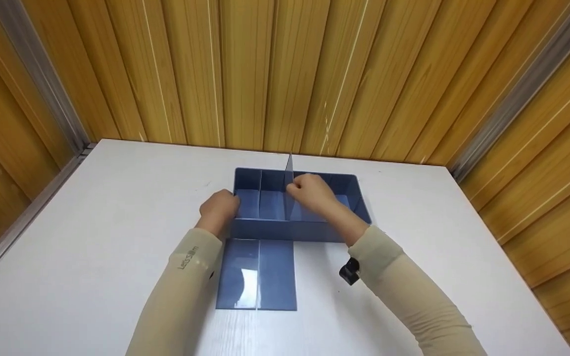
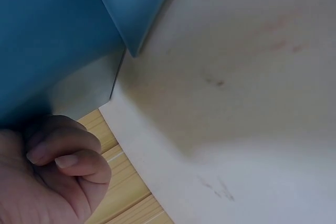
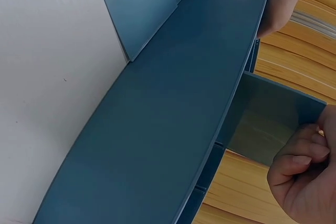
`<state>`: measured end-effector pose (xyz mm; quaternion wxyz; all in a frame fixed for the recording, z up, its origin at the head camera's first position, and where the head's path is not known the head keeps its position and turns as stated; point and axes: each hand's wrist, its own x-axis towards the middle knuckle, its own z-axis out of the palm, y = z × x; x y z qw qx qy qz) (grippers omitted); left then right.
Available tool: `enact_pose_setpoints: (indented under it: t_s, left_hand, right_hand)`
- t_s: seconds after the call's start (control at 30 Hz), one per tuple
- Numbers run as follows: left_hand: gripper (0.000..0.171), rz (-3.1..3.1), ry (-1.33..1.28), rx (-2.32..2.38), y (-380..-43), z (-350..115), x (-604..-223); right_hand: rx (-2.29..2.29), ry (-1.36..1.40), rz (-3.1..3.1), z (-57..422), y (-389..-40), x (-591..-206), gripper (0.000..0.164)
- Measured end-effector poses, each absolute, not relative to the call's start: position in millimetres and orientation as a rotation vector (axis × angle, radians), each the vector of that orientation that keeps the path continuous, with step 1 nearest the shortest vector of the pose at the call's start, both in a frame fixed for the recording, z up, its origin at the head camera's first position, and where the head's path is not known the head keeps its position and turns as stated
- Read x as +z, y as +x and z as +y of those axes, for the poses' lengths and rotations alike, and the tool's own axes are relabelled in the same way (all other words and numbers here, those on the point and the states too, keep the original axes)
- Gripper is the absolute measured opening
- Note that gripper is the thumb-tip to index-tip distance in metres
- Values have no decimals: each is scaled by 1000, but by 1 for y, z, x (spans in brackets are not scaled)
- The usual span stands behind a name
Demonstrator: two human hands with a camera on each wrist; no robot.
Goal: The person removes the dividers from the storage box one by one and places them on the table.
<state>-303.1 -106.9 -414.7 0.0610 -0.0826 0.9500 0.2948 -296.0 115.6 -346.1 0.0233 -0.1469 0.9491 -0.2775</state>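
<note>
A blue rectangular box (image 1: 260, 229) with upright dividers stands on the white table. At its left end, my left hand (image 1: 218, 207) grips the side wall with curled fingers; in the left wrist view those fingers (image 2: 86, 169) are folded in beside the blue wall. My right hand (image 1: 314, 193) pinches a thin, see-through blue divider panel (image 1: 289, 164) that sticks up above the box rim. The right wrist view shows this divider (image 3: 270, 111) partly inside the box, its upper corner between thumb and fingers. Another divider (image 1: 260, 195) stands left of it.
Two flat, glossy blue panels (image 1: 277, 277) lie side by side on the white table (image 1: 117, 247), close to the front of the box. Wood-patterned walls (image 1: 245, 74) close in the back and both sides. A small black device (image 1: 350, 271) sits at the right wrist.
</note>
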Motion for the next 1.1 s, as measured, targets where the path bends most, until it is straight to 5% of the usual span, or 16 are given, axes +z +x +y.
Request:
enact_pose_setpoints:
  t_s: [1.1]
  left_hand:
    - [45,2869,-241,875,-308,-103,-412]
  right_hand:
    - [-850,-421,2973,120,-298,-335,43]
